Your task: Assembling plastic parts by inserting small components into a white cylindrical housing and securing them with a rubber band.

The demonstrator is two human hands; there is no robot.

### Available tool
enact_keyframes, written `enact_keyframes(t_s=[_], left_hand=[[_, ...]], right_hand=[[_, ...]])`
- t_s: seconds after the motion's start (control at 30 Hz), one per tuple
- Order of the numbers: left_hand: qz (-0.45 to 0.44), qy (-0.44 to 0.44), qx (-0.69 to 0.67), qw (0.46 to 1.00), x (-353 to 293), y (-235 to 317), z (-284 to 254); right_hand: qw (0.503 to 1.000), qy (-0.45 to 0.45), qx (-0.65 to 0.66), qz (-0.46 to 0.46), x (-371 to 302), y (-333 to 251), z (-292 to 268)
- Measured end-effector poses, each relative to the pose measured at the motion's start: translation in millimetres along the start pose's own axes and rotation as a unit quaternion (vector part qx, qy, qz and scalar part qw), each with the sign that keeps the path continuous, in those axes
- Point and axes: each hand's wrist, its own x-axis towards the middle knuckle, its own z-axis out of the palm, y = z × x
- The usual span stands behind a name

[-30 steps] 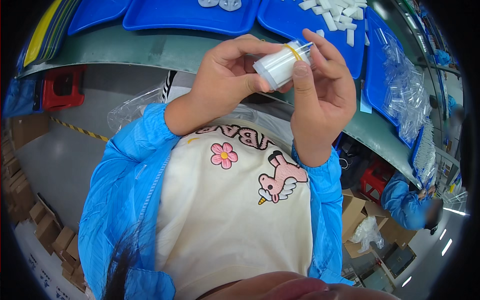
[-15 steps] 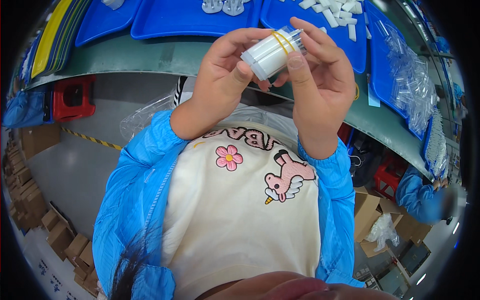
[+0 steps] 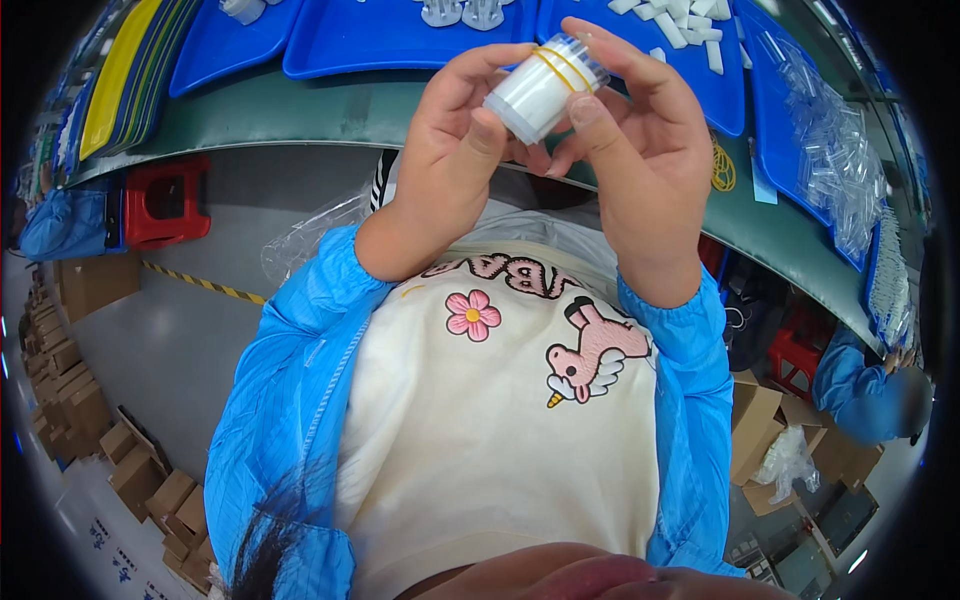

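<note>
A short white cylindrical plastic assembly (image 3: 530,103) with clear end parts is held tilted in the air above the table's near edge. Around it, toward its right end, runs a doubled yellow rubber band (image 3: 566,68). My left hand (image 3: 455,150) grips its left end between thumb and fingers. On the right end, the thumb and fingers of my right hand (image 3: 650,140) are closed on the assembly near the band. Some fingertips of both hands are hidden behind it.
Blue trays (image 3: 370,55) line the green table (image 3: 270,115). White blocks (image 3: 690,25), clear plastic tubes (image 3: 835,170) and clear round parts (image 3: 462,12) lie in them. Loose yellow rubber bands (image 3: 723,168) rest right of my right hand. A red stool (image 3: 165,205) stands lower left.
The assembly is turned slightly in my fingers, and the band lies a little differently on it. Both hands keep their grip. The whole view has shifted slightly.
</note>
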Motion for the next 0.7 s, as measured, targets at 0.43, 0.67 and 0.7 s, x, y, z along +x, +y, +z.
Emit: enact_keyframes(t_s=[0.43,0.67,0.7], left_hand=[[-0.016,0.008,0.044,0.999,-3,3,-3],[0.002,0.048,0.019,0.999,-6,1,-3],[0.005,0.05,0.023,0.998,-8,2,-2]], right_hand=[[0.999,-0.015,0.028,0.005,-2,10,-8],[0.999,-0.007,0.032,-0.018,-4,23,2],[0.999,-0.007,0.032,-0.01,-5,22,2]])
